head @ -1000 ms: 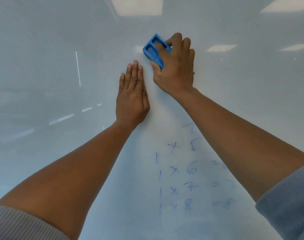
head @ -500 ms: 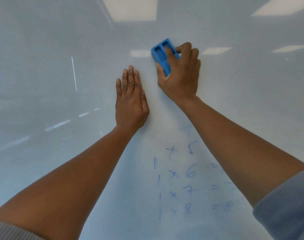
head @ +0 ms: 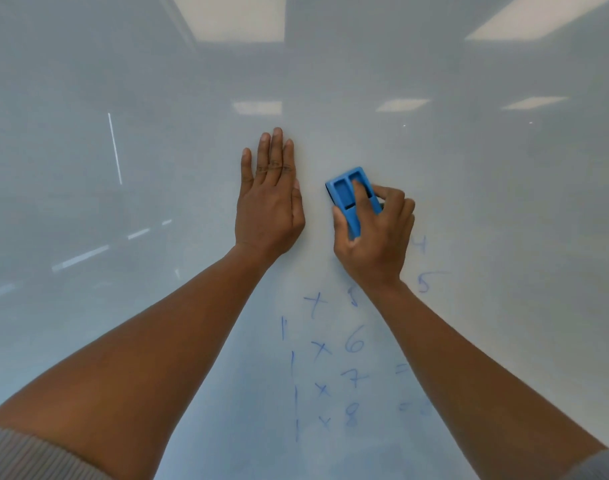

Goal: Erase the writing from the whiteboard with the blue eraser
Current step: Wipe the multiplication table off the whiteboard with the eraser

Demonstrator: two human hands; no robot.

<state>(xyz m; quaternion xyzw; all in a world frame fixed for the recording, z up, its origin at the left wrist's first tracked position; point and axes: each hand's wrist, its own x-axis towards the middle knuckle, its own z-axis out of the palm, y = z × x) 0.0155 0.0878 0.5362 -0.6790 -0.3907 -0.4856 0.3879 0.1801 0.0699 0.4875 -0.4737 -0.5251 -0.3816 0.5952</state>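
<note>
Blue eraser (head: 352, 198) pressed against whiteboard (head: 504, 202), gripped in right hand (head: 374, 237) fingers (head: 360, 199), just above faint blue writing (head: 334, 362). Left hand (head: 268, 206) flat beside it, fingers extended, holding nothing.

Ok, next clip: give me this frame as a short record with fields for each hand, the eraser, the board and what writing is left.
left hand: flat on the whiteboard, fingers together, holding nothing
right hand: gripping the eraser
eraser: blue, pressed to the board, above the writing
whiteboard: glossy, reflecting ceiling lights
writing: blue sums below the hands, rows with 6, 7, 8 readable, right side partly hidden by the arm
task state: unfinished
</note>
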